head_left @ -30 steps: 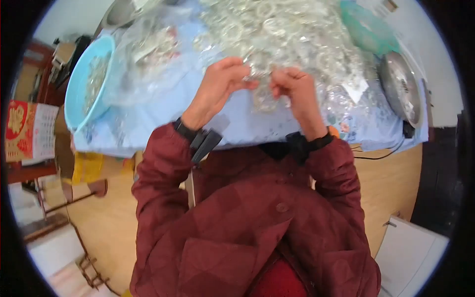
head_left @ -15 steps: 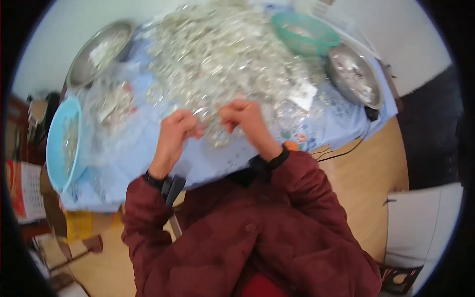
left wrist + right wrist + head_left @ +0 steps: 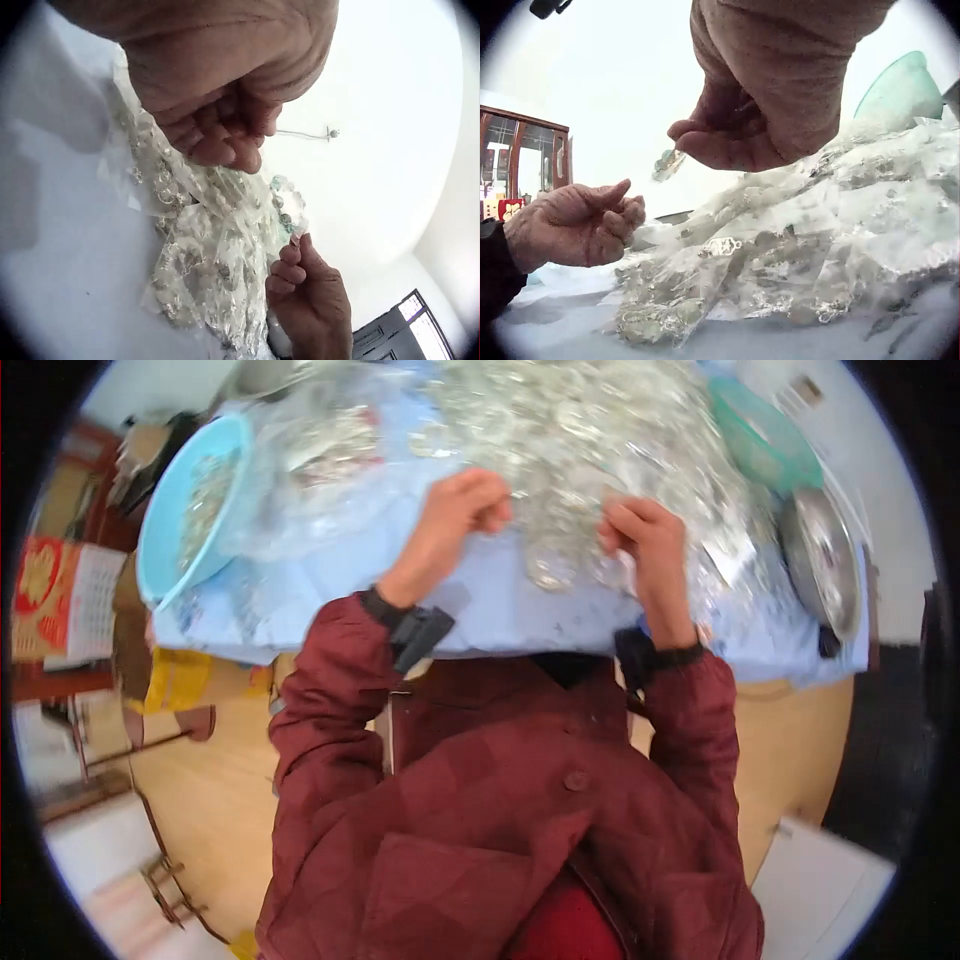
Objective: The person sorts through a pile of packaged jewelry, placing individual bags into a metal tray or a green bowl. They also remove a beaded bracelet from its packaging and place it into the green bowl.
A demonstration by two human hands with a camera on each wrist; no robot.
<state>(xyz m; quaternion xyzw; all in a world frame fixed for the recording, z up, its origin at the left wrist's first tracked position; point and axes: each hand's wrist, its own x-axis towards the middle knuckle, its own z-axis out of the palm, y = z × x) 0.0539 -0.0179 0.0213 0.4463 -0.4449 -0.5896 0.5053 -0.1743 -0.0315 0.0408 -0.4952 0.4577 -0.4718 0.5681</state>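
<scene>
My right hand point(image 3: 645, 535) pinches a small beaded bracelet point(image 3: 287, 202) between thumb and forefinger. It has clear and teal beads, and its lower end hangs below the fingertips in the right wrist view. To the left, my left hand point(image 3: 455, 510) is raised over the table with its fingers curled in, and no object shows in it; its palm is partly hidden. Below and beyond both hands spreads a heap of clear plastic packets point(image 3: 570, 440) with shiny jewellery inside. One packet point(image 3: 552, 567) lies at the heap's near edge, between the hands.
On the left stand a light-blue basin point(image 3: 160, 550) with packets in it and an opened-out clear bag point(image 3: 300, 525). A green basket point(image 3: 760, 445) and a steel bowl point(image 3: 835, 575) stand at the right. White paper point(image 3: 730, 555) lies on the blue cloth point(image 3: 490, 615).
My hands were close together one second ago and have moved apart, the right one further right. The head view swung away and back.
</scene>
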